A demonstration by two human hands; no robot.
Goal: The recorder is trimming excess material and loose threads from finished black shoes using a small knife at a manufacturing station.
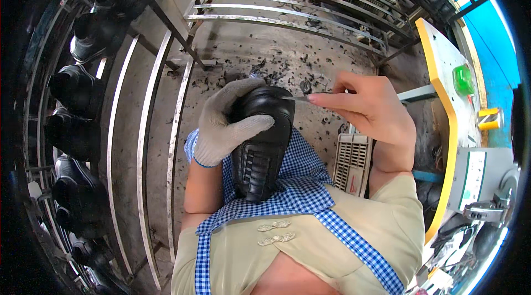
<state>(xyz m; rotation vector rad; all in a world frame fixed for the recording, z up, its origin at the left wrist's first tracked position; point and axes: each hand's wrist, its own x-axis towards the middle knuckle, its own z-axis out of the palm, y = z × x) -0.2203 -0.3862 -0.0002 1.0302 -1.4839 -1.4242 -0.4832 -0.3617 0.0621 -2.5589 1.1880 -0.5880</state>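
Note:
My left hand (229,121), in a grey knit glove, grips a black shoe (260,145) by its far end, with the thumb across the top surface. The near end of the shoe lies against the blue checked apron (301,176) on my lap, and a ribbed section shows on its near half. My bare right hand (370,107) pinches a thin, pale metal blade (296,98). The blade's tip meets the rounded far end of the shoe at its right side. The blade's handle end is hidden in my fingers.
Metal racks with black shoes (77,90) stand at the left, and rails (287,16) cross the far side. A yellow-edged table (442,74) with a green container (463,80) is at the right. Below it sits a beige slatted box (352,165). Dark scraps (271,76) litter the floor.

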